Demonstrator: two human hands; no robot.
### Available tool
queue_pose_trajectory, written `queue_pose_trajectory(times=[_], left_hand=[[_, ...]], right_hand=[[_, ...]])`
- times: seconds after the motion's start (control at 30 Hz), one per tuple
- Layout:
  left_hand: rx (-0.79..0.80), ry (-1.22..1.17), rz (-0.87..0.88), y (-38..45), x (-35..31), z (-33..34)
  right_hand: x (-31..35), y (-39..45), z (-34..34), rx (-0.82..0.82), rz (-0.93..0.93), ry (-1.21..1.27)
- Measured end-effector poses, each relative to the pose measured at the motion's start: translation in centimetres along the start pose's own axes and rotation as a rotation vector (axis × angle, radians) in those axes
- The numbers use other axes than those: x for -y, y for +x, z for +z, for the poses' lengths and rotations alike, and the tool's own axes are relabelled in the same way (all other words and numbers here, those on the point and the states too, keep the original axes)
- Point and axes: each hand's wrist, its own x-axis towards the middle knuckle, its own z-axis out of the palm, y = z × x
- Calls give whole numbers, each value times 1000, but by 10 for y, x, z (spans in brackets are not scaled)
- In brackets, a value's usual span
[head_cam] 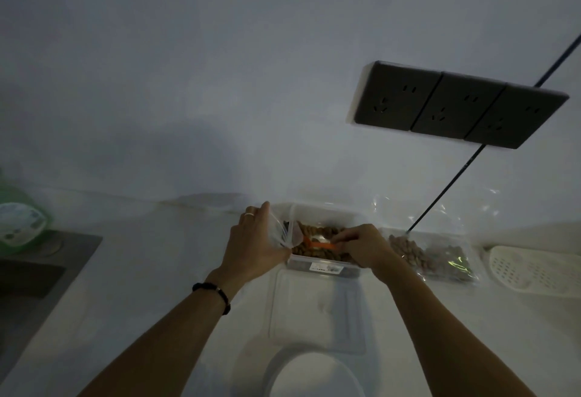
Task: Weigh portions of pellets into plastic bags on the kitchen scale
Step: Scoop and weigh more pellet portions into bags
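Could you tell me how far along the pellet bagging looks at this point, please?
Done, it seems: filled bags of pellets lie right of the clear container. In hand: the left hand holds a small plastic bag open at the container's edge, while the right hand grips an orange scoop in the pellets. Left: this bag looks empty and is not yet on the white scale.

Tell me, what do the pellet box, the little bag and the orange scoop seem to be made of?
Box: looks like clear rigid plastic; the pellets show through its walls. Bag, held by the left hand: thin clear plastic film, creased and glinting. Scoop, gripped by the right hand: probably matte orange plastic, though it is small and dim here.
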Motion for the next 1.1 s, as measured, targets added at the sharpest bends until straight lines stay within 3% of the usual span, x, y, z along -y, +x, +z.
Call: queue_pose_trajectory(times=[0.17,0.37,0.6,0.7,0.87,1.1], left_hand=[[-1,7,19,0,-5,-2],[17,-9,53,0,-18,-2],[24,14,88,4,-35,1],[17,-9,119,7,-45,2],[24,-146,97,10,-58,2],[41,-270,54,12,-60,1]], right_hand=[[-3,-10,-11,-22,74,255],[-13,-23,-29,-48,73,390],[4,-49,-62,-100,-85,407],[23,-57,-69,-113,-198,285],[49,-64,-57,-124,-432,-281],[55,-70,-60,-217,-564,-434]])
